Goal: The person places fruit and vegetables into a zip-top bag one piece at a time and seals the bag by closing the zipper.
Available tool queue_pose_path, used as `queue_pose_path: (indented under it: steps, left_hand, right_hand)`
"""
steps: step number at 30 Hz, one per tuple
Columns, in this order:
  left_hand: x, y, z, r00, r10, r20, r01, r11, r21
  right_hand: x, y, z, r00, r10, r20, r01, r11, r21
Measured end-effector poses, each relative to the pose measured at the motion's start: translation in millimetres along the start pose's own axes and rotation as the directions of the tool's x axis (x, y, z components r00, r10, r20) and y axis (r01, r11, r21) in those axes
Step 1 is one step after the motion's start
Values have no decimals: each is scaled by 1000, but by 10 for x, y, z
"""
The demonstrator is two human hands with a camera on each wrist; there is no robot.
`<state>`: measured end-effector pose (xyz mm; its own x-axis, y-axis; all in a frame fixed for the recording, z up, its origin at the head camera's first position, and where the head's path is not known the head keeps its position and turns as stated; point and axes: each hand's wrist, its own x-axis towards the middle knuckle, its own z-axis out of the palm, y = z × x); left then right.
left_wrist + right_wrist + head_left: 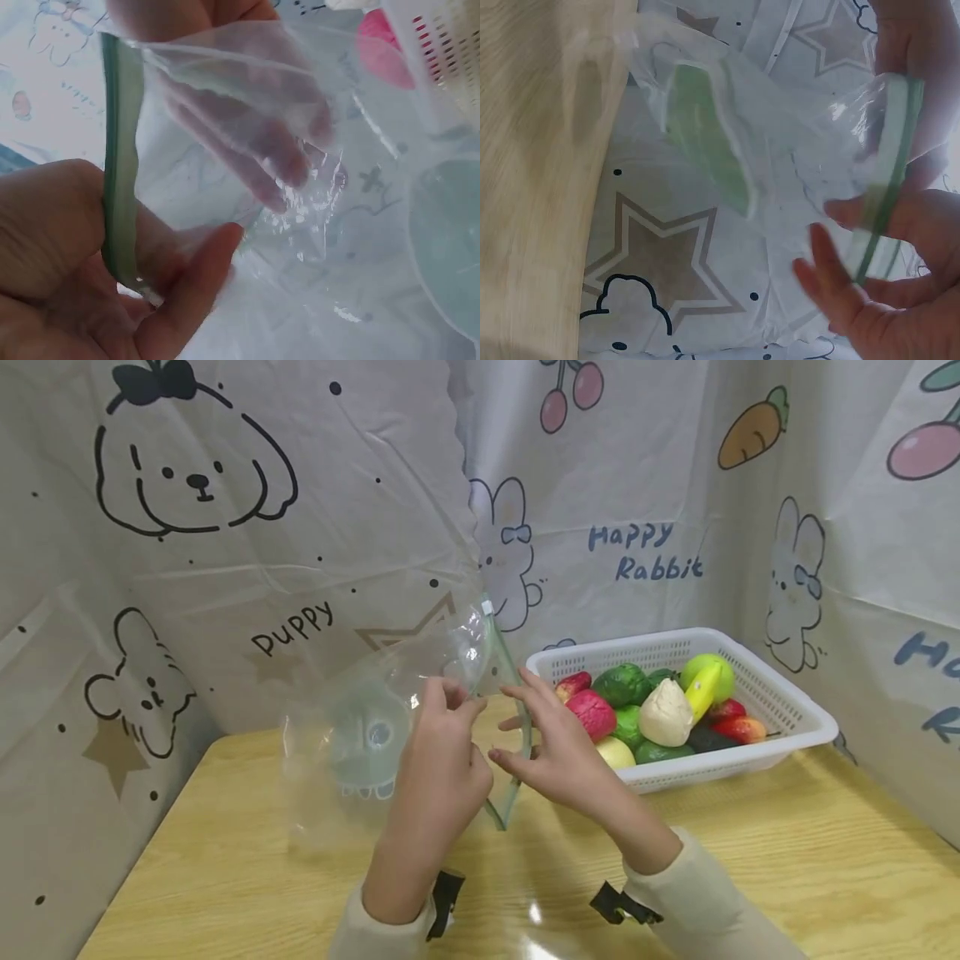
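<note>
"One clear bag (360, 735) over the table (217, 860)?"

"Yes, left hand (442, 768) pinching its edge, right hand (562, 747) spread at its mouth."

"Opened, then?"

"Looks so; the fruit (703, 689) lies untouched in the basket (720, 766)."

The person is wearing plain, pale cream sleeves: the left sleeve (382, 937) and the right sleeve (701, 897) are both reaching toward smooth, rounded cuffs (660, 867). A black, angular left fixture (447, 895) is jutting from the left cuff's right side; a black right fixture (606, 900) is jutting from the right cuff's left side.
</note>
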<state>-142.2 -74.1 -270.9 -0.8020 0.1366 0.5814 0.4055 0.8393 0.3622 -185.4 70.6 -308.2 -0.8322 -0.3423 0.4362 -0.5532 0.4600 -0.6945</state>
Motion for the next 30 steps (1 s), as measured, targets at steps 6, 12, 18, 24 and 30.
queue_pose_path:
  steps: [6, 12, 18, 24, 30]
  left_hand:
    - [-17, -22, -225, 999, 37, 15, -39, 985, 169]
    - [-31, -97, -474, 990, -65, -122, 77, 992, 99]
    - [11, -214, -532, 991, 115, -71, -120, 990, -78]
    - [26, -303, -523, 977, 188, 102, -181, 981, -74]
    - [62, -286, -466, 975, 166, 149, -157, 985, -76]
  right_hand:
    - [6, -19, 28, 998, -39, -56, 38, 999, -10]
    - [20, -6, 30, 990, 54, -127, -67, 993, -93]
    - [71, 10, -41, 995, 80, -58, -80, 997, 1]
    - [117, 79, -187, 997, 73, 3, -73, 991, 115]
    - [119, 120, -519, 998, -54, -37, 54, 999, -3]
